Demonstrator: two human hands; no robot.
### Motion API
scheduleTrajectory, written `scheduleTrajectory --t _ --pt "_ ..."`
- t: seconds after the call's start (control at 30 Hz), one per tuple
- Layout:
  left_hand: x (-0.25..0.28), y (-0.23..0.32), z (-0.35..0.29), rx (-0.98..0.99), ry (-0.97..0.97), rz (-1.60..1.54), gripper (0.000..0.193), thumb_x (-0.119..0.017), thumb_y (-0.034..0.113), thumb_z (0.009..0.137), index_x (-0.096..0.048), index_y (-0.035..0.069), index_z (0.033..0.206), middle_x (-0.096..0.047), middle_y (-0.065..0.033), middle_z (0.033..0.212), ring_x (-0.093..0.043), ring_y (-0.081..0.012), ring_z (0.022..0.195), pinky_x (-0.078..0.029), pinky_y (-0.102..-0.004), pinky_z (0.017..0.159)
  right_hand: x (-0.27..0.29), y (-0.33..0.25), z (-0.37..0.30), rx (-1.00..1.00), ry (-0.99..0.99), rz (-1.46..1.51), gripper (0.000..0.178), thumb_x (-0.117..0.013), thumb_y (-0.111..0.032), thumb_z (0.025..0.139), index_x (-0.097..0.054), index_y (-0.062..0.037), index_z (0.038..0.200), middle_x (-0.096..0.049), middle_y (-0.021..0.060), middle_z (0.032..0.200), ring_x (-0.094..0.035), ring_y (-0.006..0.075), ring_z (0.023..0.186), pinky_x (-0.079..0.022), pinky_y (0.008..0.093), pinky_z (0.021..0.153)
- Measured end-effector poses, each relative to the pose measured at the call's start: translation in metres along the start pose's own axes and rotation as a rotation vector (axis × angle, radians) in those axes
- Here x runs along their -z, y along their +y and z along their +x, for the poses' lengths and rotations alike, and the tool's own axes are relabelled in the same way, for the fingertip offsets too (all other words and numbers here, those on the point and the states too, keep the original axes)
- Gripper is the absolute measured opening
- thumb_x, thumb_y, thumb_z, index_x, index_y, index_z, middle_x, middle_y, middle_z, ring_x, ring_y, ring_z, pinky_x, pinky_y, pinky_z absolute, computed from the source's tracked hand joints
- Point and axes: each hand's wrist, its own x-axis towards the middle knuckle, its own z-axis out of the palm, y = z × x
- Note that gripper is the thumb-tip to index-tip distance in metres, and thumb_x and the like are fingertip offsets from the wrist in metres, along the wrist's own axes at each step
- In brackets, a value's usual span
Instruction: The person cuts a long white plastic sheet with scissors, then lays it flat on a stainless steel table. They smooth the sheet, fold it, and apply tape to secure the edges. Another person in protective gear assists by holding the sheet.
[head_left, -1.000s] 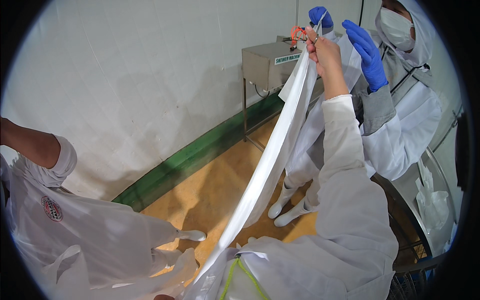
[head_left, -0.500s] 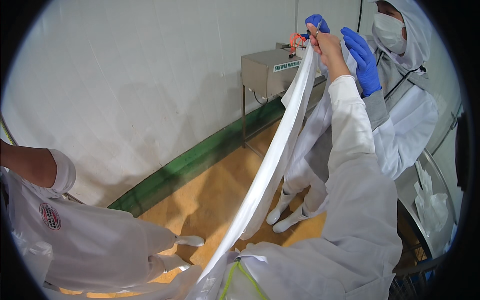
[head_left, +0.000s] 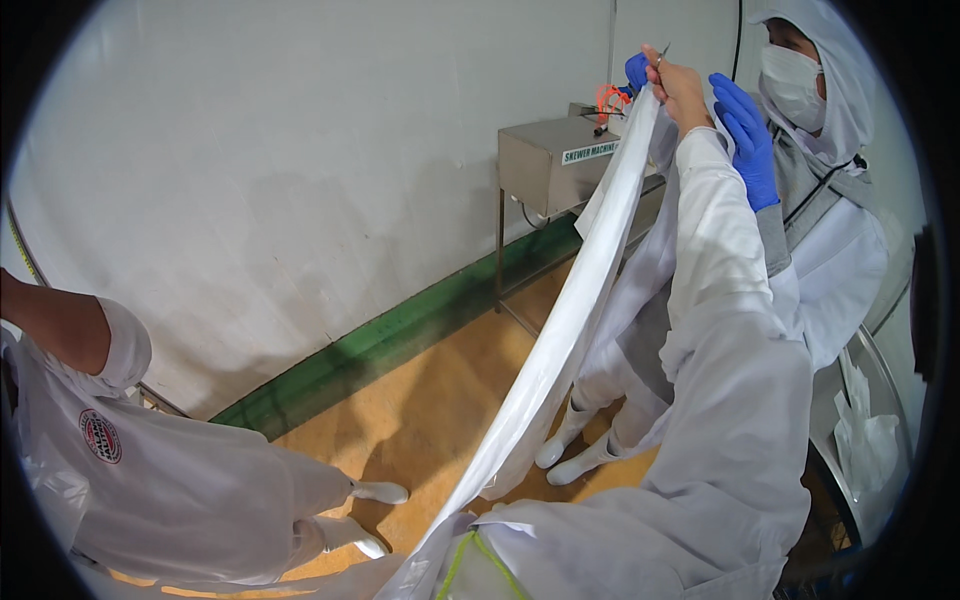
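Note:
My right hand [head_left: 682,92] is raised at the end of my outstretched right arm, its fingers closed at the top end of a long white plastic sheet [head_left: 560,335]. A small pointed metal thing [head_left: 664,56], perhaps scissors, shows at the fingertips; its full shape is hidden. From there the sheet slants down, taut and folded lengthwise, toward my chest. A co-worker's blue-gloved hand [head_left: 637,72] is right beside my fingers, partly hidden behind them. Their other gloved hand [head_left: 748,140] is held up, fingers extended, next to my wrist. My left hand is out of the picture.
A masked co-worker in white [head_left: 835,260] stands at the right. Behind the sheet is a steel machine [head_left: 555,160] on a stand by the wall. Another person in a white apron [head_left: 190,490] is at the left. A metal table [head_left: 880,390] with crumpled plastic [head_left: 865,440] stands far right.
My view has shifted slightly, so most things appear a little farther right and lower. My right hand still grips the sheet's end, and the co-worker's gloved hands stay close by.

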Motion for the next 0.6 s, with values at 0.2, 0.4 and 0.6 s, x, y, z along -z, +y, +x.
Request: scheduleTrajectory --t 0.2,0.4,0.6 --pt "-0.004 -0.006 0.0 0.037 0.064 -0.008 0.046 -0.07 0.033 0.076 -0.062 0.0 0.107 -0.063 -0.0082 0.092 -0.057 -0.0175 0.078 -0.045 -0.0308 0.069 -0.007 -0.016 -0.026 0.052 -0.176 -0.039 0.03 -0.072 -0.032 0.08 -0.059 -0.0058 0.073 -0.051 -0.003 0.06 -0.04 0.0024 0.047 -0.027 0.0185 0.037" --pt "-0.008 -0.027 0.011 0.058 0.11 0.065 0.046 -0.07 0.033 0.076 -0.063 0.0 0.107 -0.063 -0.0083 0.091 -0.058 -0.0175 0.077 -0.046 -0.0309 0.068 -0.006 -0.005 -0.157 -0.026 -0.498 -0.143 0.024 -0.068 -0.027 0.084 -0.058 -0.0064 0.08 -0.051 -0.0043 0.062 -0.042 0.0009 0.048 -0.029 0.0168 0.04" --pt "-0.001 -0.096 0.045 0.076 0.114 0.232 0.045 -0.069 0.033 0.077 -0.063 0.0 0.107 -0.063 -0.0084 0.09 -0.058 -0.0175 0.076 -0.046 -0.0311 0.067 0.075 0.025 -0.323 -0.259 -0.673 -0.205 0.026 -0.072 -0.016 0.078 -0.057 -0.0031 0.095 -0.06 0.0017 0.084 -0.054 0.0057 0.07 -0.043 0.0195 0.06"
